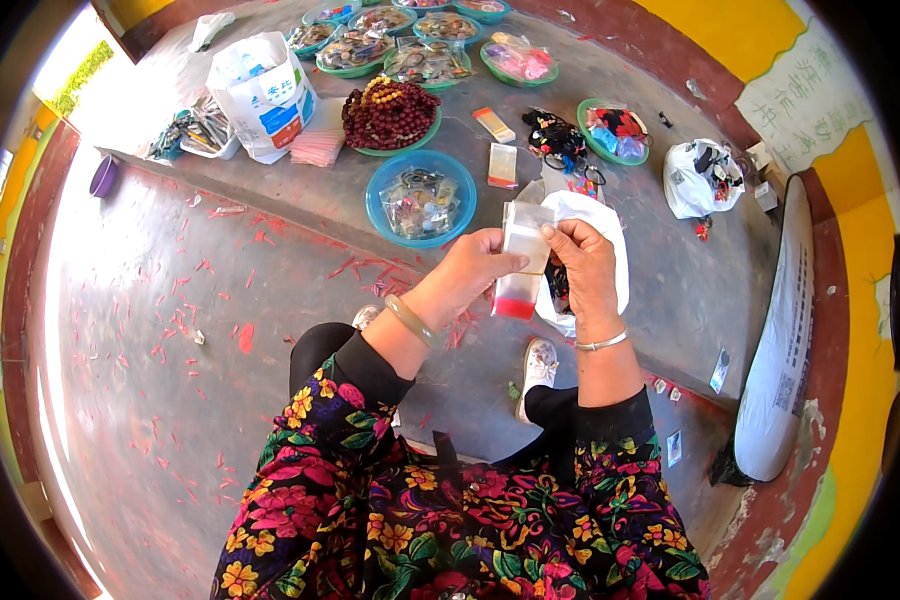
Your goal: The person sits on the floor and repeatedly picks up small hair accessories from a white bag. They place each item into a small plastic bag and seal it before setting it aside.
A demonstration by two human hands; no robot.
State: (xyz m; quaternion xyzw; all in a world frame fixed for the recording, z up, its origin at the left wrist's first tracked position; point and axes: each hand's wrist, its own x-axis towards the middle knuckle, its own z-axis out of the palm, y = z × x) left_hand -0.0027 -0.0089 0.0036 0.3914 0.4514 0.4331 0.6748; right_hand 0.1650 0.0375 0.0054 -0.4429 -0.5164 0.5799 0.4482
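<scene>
Between my two hands is a small clear plastic bag (521, 265) with a red band at its lower end; it may be several bags stacked together. My left hand (475, 268) pinches its left side, thumb across the front. On the upper right edge my right hand (582, 258) closes with thumb and fingers. Just behind the right hand lies an open white bag (610, 232) with dark patterned fabric pieces (557, 288) inside. A blue basin (378, 212) of small packaged items stands beyond my left hand.
On the raised ledge sit a green dish of dark red beads (390, 112), several green basins of packaged goods, a white plastic bag (270, 95), pink sheets (317, 147) and two packs of small bags (502, 165). A long white sack (775, 345) leans right. Red scraps litter the floor.
</scene>
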